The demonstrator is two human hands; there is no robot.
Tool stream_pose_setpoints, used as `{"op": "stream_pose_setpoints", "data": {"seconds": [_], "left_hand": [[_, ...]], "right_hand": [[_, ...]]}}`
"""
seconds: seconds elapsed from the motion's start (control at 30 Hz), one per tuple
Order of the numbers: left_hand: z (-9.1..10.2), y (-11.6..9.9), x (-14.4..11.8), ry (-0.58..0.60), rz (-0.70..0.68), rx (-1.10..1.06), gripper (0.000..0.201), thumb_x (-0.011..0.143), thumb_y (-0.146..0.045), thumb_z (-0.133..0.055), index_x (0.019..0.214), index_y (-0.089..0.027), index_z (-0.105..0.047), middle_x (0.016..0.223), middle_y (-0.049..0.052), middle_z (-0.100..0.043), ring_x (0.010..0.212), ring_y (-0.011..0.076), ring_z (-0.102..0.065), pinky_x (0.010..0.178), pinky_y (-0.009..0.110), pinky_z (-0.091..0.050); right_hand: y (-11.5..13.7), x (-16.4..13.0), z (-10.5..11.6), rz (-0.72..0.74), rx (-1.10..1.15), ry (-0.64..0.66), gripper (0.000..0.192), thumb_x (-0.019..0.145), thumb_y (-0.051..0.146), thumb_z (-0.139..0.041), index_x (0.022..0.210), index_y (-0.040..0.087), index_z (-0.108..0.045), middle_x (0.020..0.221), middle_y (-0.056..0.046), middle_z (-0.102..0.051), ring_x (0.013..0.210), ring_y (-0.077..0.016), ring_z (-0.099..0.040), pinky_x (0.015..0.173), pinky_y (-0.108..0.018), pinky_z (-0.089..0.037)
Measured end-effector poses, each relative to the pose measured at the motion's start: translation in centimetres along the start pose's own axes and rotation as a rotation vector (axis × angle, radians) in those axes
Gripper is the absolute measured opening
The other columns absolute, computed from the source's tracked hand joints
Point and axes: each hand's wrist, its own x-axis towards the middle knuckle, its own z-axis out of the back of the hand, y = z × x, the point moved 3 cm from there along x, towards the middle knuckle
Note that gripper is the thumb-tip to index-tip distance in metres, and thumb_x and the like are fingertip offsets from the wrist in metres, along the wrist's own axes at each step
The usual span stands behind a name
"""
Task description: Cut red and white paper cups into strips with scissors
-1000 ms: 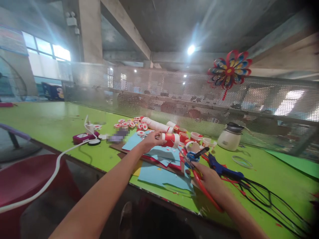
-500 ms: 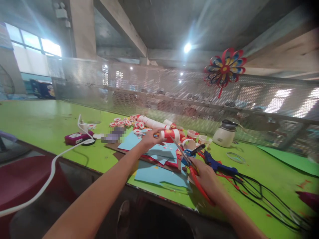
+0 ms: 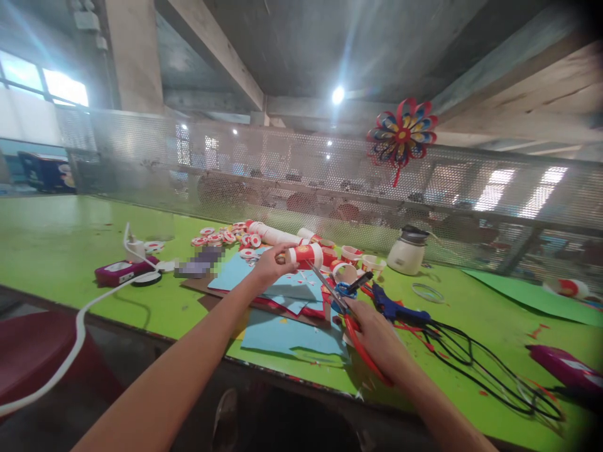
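My left hand (image 3: 268,267) holds a red and white paper cup (image 3: 305,255) on its side, just above a pile of blue paper sheets (image 3: 287,294). My right hand (image 3: 374,329) grips scissors (image 3: 336,298) with red and blue handles. Their blades point up and left, and the tip reaches the cup's lower edge. More red and white cups (image 3: 351,256) stand close behind the one I hold.
A green table (image 3: 85,232) runs along a metal mesh fence (image 3: 264,176). On it lie a blue glue gun (image 3: 396,309) with black cables (image 3: 471,358), a white pot (image 3: 406,254), small round discs (image 3: 221,238), a magenta device (image 3: 120,272) with a white cable, and a paper pinwheel (image 3: 402,133) on the fence.
The view has swung to the right, so everything sits further left in the picture. The scissors' tip has come closer to the cup. A magenta object has appeared at the right edge.
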Motion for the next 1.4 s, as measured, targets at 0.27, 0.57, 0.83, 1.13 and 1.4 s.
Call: {"op": "stream_pose_setpoints", "data": {"seconds": [0.27,0.57,0.83,1.13,1.4], "left_hand": [[-0.3,0.0,0.1,-0.057,-0.021,0.115,0.056,0.059,-0.025,-0.075,0.111,-0.015,-0.054,0.091,0.007,-0.065,0.074,0.0186,-0.063,0.064,0.033,-0.053],[-0.1,0.2,0.1,-0.075,-0.076,0.27,0.05,0.061,-0.025,-0.071,0.108,-0.019,-0.055,0.085,0.002,-0.062,0.07,0.0161,-0.06,0.061,0.028,-0.049],[-0.1,0.1,0.0,-0.053,-0.166,0.372,0.047,0.063,-0.025,-0.071,0.108,-0.019,-0.058,0.089,0.005,-0.064,0.077,0.0187,-0.06,0.068,0.029,-0.048],[-0.8,0.2,-0.1,-0.017,-0.084,0.24,0.053,0.066,-0.029,-0.071,0.115,-0.018,-0.055,0.089,0.006,-0.064,0.071,0.0183,-0.063,0.063,0.032,-0.053],[-0.4,0.3,-0.2,-0.058,-0.179,0.413,0.056,0.065,-0.032,-0.072,0.116,-0.015,-0.056,0.094,0.01,-0.067,0.083,0.0225,-0.064,0.07,0.036,-0.054]], "right_hand": [[0.2,-0.2,0.0,-0.015,-0.023,0.014,0.054,0.077,0.011,-0.047,0.131,0.009,-0.049,0.127,-0.017,-0.056,0.117,-0.0292,-0.051,0.097,-0.04,-0.039],[-0.1,-0.1,-0.2,-0.013,-0.065,0.029,0.052,0.078,0.011,-0.047,0.13,0.011,-0.049,0.125,-0.017,-0.056,0.115,-0.0288,-0.052,0.096,-0.039,-0.04],[0.3,-0.3,-0.1,-0.004,-0.105,0.008,0.052,0.078,0.01,-0.048,0.13,0.009,-0.05,0.117,-0.018,-0.058,0.109,-0.0308,-0.054,0.092,-0.04,-0.042],[1.0,-0.4,0.0,0.022,-0.214,-0.095,0.053,0.08,0.009,-0.043,0.133,0.007,-0.047,0.102,-0.018,-0.057,0.098,-0.0304,-0.053,0.087,-0.041,-0.043],[0.4,-0.3,-0.3,0.053,-0.265,-0.12,0.051,0.084,0.012,-0.043,0.134,0.009,-0.047,0.095,-0.017,-0.058,0.092,-0.0304,-0.052,0.081,-0.041,-0.044]]}}
